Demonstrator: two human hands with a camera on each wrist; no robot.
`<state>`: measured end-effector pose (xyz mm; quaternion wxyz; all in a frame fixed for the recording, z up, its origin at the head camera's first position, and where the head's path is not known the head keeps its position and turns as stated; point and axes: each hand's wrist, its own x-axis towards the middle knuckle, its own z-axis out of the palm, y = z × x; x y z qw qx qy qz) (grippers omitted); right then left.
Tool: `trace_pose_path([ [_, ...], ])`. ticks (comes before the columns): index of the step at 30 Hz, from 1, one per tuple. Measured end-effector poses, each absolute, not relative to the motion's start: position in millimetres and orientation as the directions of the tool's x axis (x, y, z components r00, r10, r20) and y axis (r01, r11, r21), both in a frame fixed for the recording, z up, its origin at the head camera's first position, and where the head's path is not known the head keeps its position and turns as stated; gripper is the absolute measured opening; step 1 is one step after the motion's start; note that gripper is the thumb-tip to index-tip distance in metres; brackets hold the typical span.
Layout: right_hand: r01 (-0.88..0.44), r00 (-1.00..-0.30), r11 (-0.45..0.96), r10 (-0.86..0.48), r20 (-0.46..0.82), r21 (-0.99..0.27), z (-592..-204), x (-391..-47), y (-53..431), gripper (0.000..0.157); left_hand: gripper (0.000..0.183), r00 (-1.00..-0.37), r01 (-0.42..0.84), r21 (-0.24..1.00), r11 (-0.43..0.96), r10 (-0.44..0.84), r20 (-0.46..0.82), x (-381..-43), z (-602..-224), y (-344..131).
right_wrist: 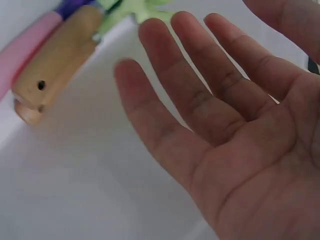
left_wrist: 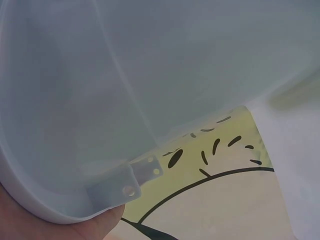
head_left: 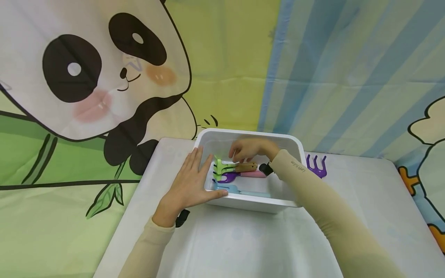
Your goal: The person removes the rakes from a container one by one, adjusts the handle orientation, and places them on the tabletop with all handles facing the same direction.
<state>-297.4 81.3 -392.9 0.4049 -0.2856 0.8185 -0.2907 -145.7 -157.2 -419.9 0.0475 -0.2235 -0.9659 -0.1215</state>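
A white plastic bin (head_left: 243,201) holds several small garden hand rakes. Two green rakes (head_left: 219,166) with wooden handles (head_left: 246,166) lie near a purple rake (head_left: 229,177) with a pink handle, and a light blue rake (head_left: 240,190) lies along the near wall. My left hand (head_left: 189,183) rests on the bin's left rim, fingers straight and thumb spread along the front edge. Inside the bin, my right hand (head_left: 248,148) hovers beyond the wooden handles; in the right wrist view its loosely bent fingers (right_wrist: 185,85) hold nothing.
Another purple rake (head_left: 317,166) lies on the white-covered table (head_left: 361,200), right of the bin and partly hidden by the right sleeve. A printed panda cloth (head_left: 222,69) hangs behind the table, close to the bin's far side.
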Motion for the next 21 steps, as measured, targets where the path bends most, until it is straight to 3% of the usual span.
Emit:
trace_pose_path([
  [11, -0.439, -0.561, 0.728, -0.680, -0.472, -0.527, -431.0, -303.6, 73.8, 0.032, 0.124, -0.895, 0.444, 0.209, 0.871, 0.421, 0.146, -146.5, -420.3, -157.2],
  [21, -0.461, -0.578, 0.747, -0.662, -0.477, -0.479, -450.8, -297.9, 69.8, 0.019, 0.125, -0.897, 0.440, 0.207, 0.874, 0.420, 0.134, -147.7, -420.5, -157.4],
])
